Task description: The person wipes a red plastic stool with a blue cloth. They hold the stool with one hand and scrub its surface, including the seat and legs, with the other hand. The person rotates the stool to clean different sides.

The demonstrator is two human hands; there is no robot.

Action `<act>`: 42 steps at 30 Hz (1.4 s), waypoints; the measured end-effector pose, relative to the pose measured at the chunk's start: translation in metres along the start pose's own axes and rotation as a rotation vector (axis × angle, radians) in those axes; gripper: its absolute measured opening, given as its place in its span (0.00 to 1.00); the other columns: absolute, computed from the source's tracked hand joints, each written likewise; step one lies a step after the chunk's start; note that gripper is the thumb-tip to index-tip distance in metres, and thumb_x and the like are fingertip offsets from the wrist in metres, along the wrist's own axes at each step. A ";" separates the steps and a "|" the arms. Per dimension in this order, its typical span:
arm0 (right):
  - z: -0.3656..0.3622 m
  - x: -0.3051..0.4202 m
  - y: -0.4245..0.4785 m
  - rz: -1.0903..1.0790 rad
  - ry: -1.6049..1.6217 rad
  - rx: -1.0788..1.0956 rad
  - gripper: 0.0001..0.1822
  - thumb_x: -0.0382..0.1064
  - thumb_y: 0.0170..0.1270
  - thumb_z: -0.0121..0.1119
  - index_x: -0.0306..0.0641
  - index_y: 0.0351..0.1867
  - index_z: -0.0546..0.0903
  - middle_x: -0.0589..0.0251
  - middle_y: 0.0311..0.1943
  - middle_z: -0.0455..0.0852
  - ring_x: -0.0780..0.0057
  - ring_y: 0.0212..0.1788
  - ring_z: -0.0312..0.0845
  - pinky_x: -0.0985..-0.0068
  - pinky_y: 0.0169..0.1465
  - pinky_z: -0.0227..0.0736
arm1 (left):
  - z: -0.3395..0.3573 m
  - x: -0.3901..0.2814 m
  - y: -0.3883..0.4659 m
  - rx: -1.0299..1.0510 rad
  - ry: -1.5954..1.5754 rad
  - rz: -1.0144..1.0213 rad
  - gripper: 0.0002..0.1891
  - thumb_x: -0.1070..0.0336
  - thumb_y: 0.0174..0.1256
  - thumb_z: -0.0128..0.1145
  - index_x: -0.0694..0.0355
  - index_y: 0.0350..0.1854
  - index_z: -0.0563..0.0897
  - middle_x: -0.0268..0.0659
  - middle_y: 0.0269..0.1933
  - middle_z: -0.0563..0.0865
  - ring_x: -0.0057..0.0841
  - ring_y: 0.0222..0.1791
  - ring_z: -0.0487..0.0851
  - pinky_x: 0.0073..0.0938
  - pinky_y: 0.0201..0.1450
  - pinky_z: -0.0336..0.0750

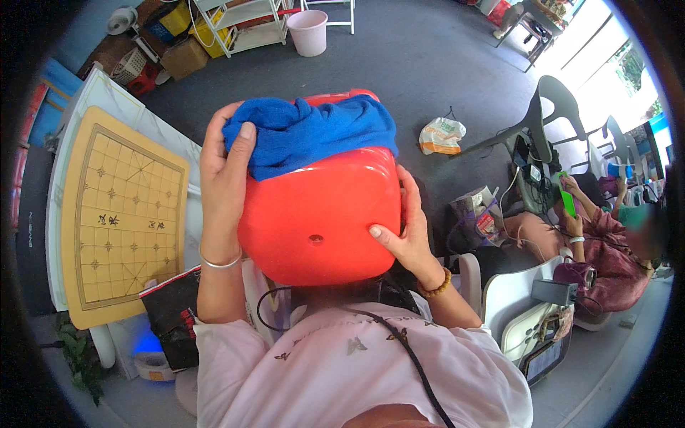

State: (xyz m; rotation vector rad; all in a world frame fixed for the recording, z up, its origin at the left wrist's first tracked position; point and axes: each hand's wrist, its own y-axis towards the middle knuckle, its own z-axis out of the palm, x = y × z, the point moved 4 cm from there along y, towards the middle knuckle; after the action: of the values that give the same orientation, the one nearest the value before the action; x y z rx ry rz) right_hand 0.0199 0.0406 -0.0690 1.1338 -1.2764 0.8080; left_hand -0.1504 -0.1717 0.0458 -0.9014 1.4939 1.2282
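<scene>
Before me is a glossy red plastic object, perhaps a stool, with a small hole in the face turned to me. A bunched blue cloth lies across its far upper part. My left hand grips the cloth's left end, thumb on top, against the red object's left side. My right hand holds the object's right side, with the thumb on its face and the fingers along the edge. What lies beneath the red object is mostly hidden.
A Chinese chess board lies on a marble-patterned table at left. Ahead on the floor are a pink bucket and a plastic bag. At right, a seated person holds a green object near dark chairs.
</scene>
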 end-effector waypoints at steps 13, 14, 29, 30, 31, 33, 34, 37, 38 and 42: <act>0.013 0.021 0.007 -0.103 -0.200 0.087 0.58 0.50 0.54 0.78 0.29 0.79 0.54 0.37 0.75 0.65 0.48 0.75 0.66 0.61 0.75 0.62 | -0.144 -0.153 -0.011 -0.432 -0.225 0.451 0.27 0.49 0.80 0.51 0.70 0.65 0.76 0.51 0.57 0.85 0.42 0.56 0.86 0.44 0.60 0.82; 0.012 0.021 0.007 -0.100 -0.204 0.085 0.58 0.50 0.54 0.78 0.29 0.79 0.55 0.37 0.75 0.65 0.48 0.75 0.66 0.60 0.75 0.62 | -0.144 -0.159 -0.016 -0.398 -0.254 0.450 0.27 0.49 0.80 0.50 0.70 0.65 0.75 0.52 0.56 0.85 0.43 0.55 0.86 0.45 0.60 0.82; 0.014 0.015 0.005 -0.180 -0.139 0.099 0.58 0.50 0.53 0.79 0.27 0.78 0.55 0.36 0.72 0.69 0.47 0.74 0.68 0.59 0.75 0.63 | 0.049 -0.060 -0.022 0.955 0.944 0.569 0.39 0.45 0.57 0.70 0.52 0.72 0.76 0.43 0.74 0.74 0.49 0.77 0.66 0.55 0.77 0.57; 0.016 0.015 0.006 -0.187 -0.167 0.108 0.58 0.50 0.53 0.79 0.27 0.78 0.55 0.36 0.71 0.69 0.46 0.73 0.68 0.59 0.74 0.64 | 0.043 -0.055 -0.019 0.965 0.955 0.565 0.38 0.45 0.58 0.69 0.51 0.72 0.76 0.43 0.75 0.74 0.49 0.77 0.66 0.54 0.77 0.58; 0.018 0.014 0.006 -0.194 -0.195 0.116 0.58 0.50 0.53 0.79 0.27 0.78 0.55 0.35 0.71 0.69 0.46 0.73 0.68 0.59 0.74 0.64 | 0.040 -0.052 -0.015 0.975 0.966 0.562 0.37 0.45 0.59 0.68 0.51 0.71 0.77 0.43 0.75 0.73 0.49 0.77 0.66 0.54 0.77 0.59; 0.021 0.014 0.008 -0.191 -0.224 0.140 0.58 0.51 0.53 0.79 0.27 0.78 0.55 0.35 0.71 0.69 0.45 0.73 0.68 0.59 0.74 0.64 | 0.040 -0.050 -0.009 0.974 0.906 0.536 0.31 0.49 0.64 0.65 0.55 0.69 0.79 0.44 0.75 0.72 0.49 0.76 0.67 0.52 0.77 0.61; 0.021 0.016 0.009 -0.180 -0.226 0.155 0.58 0.51 0.53 0.79 0.28 0.78 0.55 0.35 0.72 0.69 0.44 0.73 0.68 0.59 0.74 0.65 | 0.042 -0.049 -0.006 0.965 0.884 0.518 0.29 0.51 0.66 0.63 0.56 0.68 0.79 0.45 0.75 0.73 0.49 0.76 0.67 0.51 0.77 0.62; 0.021 0.016 0.010 -0.191 -0.227 0.185 0.59 0.52 0.53 0.78 0.29 0.79 0.55 0.36 0.73 0.67 0.43 0.72 0.68 0.58 0.73 0.65 | 0.056 -0.038 0.007 0.967 0.841 0.486 0.24 0.55 0.72 0.59 0.59 0.65 0.80 0.47 0.73 0.74 0.47 0.76 0.68 0.47 0.77 0.62; 0.021 0.016 0.010 -0.202 -0.229 0.192 0.59 0.52 0.53 0.78 0.29 0.79 0.54 0.36 0.73 0.67 0.43 0.72 0.68 0.58 0.73 0.66 | 0.064 -0.031 0.014 0.972 0.827 0.481 0.22 0.56 0.73 0.57 0.61 0.64 0.80 0.48 0.72 0.75 0.46 0.76 0.68 0.46 0.77 0.62; 0.026 0.024 0.007 -0.289 -0.324 0.203 0.60 0.53 0.54 0.78 0.30 0.79 0.52 0.36 0.75 0.63 0.43 0.71 0.69 0.57 0.73 0.66 | 0.096 0.016 0.057 1.052 0.850 0.479 0.19 0.56 0.77 0.51 0.65 0.58 0.82 0.49 0.65 0.80 0.44 0.70 0.75 0.42 0.74 0.66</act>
State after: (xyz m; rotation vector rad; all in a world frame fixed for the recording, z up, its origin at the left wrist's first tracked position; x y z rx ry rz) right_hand 0.0096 0.0143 -0.0457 1.6209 -1.2713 0.5599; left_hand -0.1875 -0.0651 0.0428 -0.3030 2.7340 0.1296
